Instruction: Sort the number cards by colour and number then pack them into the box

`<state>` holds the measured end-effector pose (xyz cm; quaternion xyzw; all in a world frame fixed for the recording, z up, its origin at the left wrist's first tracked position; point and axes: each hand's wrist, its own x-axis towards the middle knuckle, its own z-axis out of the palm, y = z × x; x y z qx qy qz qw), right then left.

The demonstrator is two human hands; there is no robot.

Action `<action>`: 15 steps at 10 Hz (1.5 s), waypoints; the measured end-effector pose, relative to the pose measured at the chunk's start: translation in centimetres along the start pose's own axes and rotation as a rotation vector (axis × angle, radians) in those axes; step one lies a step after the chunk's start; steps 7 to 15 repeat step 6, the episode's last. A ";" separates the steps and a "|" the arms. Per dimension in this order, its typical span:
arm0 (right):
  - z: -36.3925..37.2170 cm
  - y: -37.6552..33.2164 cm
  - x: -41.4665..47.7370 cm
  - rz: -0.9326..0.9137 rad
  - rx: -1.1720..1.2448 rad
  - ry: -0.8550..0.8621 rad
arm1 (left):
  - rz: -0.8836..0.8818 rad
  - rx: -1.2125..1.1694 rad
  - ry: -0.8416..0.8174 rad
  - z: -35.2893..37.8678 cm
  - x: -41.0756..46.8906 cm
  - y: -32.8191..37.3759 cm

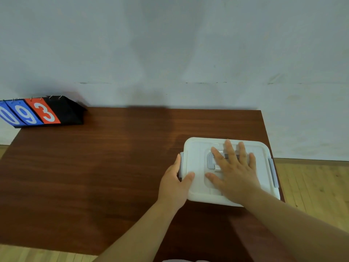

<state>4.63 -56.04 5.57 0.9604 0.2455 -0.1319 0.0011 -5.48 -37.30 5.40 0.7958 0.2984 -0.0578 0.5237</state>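
**Operator:** Where was the box in the head view?

**Coach:** The box (207, 200) sat on the table (94, 167) with its lid (196, 154) on. The table's right edge ran just beside it. Your right hand (236, 173) lay flat on top of the lid, fingers straight and spread. It covered most of the folded grey handle (210, 160) and held nothing, only pressing down.

**Operator:** And the left?

**Coach:** Your left hand (175, 184) was at the box's left side. The thumb lay over the lid's rim and the fingers ran along the left clip (181, 161), so you were pinching that edge. Whether the fingertips hooked under the clip couldn't be seen. The right clip (273, 172), on the box's opposite side, looked folded down and had no hand on it.

**Operator:** The cards?

**Coach:** The number cards (28, 115) were well apart from the box, far to its left and farther from you. They hung on a black flip stand (66, 112): two blue ones, then a red 3. The lid hid whatever was inside the box.

**Operator:** How would it all handle?

**Coach:** I'd judge the box to be a stiff, light plastic shell. It looked smooth enough to skid on the table under a sideways pull, so bracing the lid from above was sensible. Take each clip at its lower lip, one side at a time, and use the handle only for carrying. The cards looked thin, fairly stiff and probably slick. You'd want to take them by their edges and ease them off the stand without tearing their holes.
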 end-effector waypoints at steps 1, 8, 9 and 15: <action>-0.1 0.0 0.0 0.001 0.002 0.005 | 0.058 0.096 0.011 -0.1 -0.1 0.1; -1.4 -0.3 0.3 -0.001 0.088 -0.117 | 0.097 0.456 -0.120 -1.7 0.2 2.5; -1.4 -0.3 0.3 -0.001 0.088 -0.117 | 0.097 0.456 -0.120 -1.7 0.2 2.5; -1.4 -0.3 0.3 -0.001 0.088 -0.117 | 0.097 0.456 -0.120 -1.7 0.2 2.5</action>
